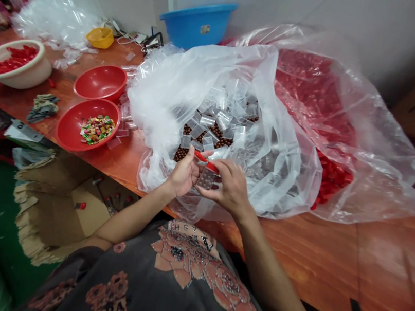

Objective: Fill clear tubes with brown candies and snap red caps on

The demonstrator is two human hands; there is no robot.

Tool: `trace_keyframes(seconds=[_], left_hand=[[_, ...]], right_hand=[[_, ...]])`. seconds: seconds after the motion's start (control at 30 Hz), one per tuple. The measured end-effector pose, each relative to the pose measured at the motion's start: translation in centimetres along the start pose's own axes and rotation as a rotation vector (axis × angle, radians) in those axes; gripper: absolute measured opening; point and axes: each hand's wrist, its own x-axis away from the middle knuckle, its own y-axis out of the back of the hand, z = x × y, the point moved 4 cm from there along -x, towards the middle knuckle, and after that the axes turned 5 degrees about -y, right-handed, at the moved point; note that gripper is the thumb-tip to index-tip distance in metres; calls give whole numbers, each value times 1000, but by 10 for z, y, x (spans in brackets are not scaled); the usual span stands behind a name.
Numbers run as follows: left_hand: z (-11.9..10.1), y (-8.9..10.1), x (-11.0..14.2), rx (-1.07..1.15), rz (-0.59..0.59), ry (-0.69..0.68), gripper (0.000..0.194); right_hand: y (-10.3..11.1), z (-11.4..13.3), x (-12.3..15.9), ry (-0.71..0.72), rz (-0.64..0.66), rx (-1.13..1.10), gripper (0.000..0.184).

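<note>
A small clear plastic box (207, 179) with round shapes inside is held in front of my body, over the near edge of a big clear plastic bag (161, 102). My right hand (232, 185) grips the box from the right, thumb below and fingers above. A red plastic lid (200, 156) shows at the top of the box, and my left hand (184, 174) pinches it at its left end. Whether the lid is attached is hidden by the fingers. Behind my hands, many clear boxes (221, 118) lie among brown balls (182, 154) in the bag.
At left stand a red bowl (64, 129) of wrapped sweets, another red bowl (100, 73) and a white basin (14, 76) of red pieces. A blue basin (198, 24) leans on the wall. Another bag (381, 166) holds red pieces at right. Below is a cardboard box (55, 205).
</note>
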Motion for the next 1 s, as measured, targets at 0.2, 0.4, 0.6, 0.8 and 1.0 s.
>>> trace_keyframes(seconds=[0.2, 0.4, 0.6, 0.8, 1.0], left_hand=[[4, -3, 1, 21, -21, 86, 61], [12, -7, -1, -68, -66, -39, 56], [19, -1, 2, -156, -111, -35, 64], [21, 3, 2, -251, -96, -57, 75], [21, 6, 3, -301, -33, -28, 81]], right_hand=[[-5, 9, 6, 116, 25, 44, 60], [-3, 13, 2, 45, 102, 10, 64], [3, 17, 0, 128, 77, 88, 54], [2, 22, 0, 160, 53, 14, 67], [5, 23, -1, 173, 109, -29, 68]])
